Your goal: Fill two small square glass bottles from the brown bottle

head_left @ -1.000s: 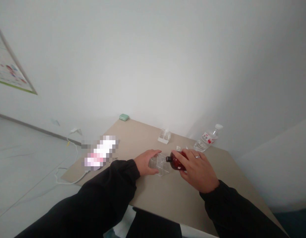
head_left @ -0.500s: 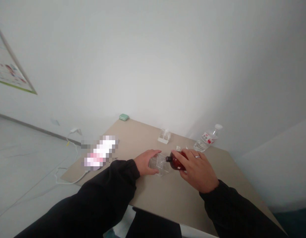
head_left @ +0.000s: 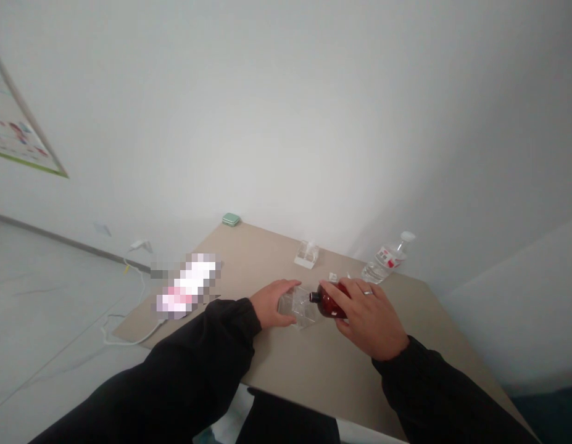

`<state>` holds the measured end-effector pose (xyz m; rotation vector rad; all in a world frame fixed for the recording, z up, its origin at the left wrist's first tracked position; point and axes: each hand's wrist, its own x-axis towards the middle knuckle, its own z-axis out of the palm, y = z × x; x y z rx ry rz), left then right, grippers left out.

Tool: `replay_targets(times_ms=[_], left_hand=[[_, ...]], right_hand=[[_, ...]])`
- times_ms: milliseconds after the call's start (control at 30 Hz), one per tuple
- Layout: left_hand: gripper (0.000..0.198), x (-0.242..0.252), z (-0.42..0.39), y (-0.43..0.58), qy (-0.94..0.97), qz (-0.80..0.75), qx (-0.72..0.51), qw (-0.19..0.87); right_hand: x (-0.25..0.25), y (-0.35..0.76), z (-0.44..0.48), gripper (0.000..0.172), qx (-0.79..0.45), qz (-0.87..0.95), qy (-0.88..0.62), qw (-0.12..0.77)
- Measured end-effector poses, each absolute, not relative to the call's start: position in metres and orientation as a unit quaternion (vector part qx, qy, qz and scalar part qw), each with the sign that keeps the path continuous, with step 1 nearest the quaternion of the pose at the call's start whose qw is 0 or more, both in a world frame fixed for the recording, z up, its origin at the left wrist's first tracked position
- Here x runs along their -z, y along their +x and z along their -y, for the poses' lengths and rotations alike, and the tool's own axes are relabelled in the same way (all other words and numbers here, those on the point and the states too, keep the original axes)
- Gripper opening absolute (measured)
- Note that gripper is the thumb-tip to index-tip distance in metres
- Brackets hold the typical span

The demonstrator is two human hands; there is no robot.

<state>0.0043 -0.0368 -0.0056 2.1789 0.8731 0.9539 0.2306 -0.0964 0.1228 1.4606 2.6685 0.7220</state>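
My left hand [head_left: 271, 303] grips the side of a small clear plastic box [head_left: 298, 307] lying on the beige tabletop. My right hand [head_left: 371, 317], with a ring on one finger, is closed over a dark red glass bottle [head_left: 332, 301]. The bottle lies tilted on its side, and its black neck points left at the clear box, almost touching it. My fingers hide most of the bottle's body. Whether anything flows from the bottle, I cannot tell.
A beige table [head_left: 323, 370] holds a water bottle [head_left: 385, 259], a small clear stand [head_left: 306, 253], a green case [head_left: 231, 219] and a pixelated item [head_left: 188, 285]. A white cable [head_left: 128, 333] runs along the floor at left.
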Motion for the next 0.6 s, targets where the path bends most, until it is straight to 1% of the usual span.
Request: replay_targets(times_ms=[600], left_hand=[[0.086, 0.0058, 0.0366, 0.0043, 0.822, -0.328, -0.359, 0.298]], right_hand=[[-0.1225, 0.2296, 0.0965, 0.065, -0.226, -0.852, 0.471, 0.006]])
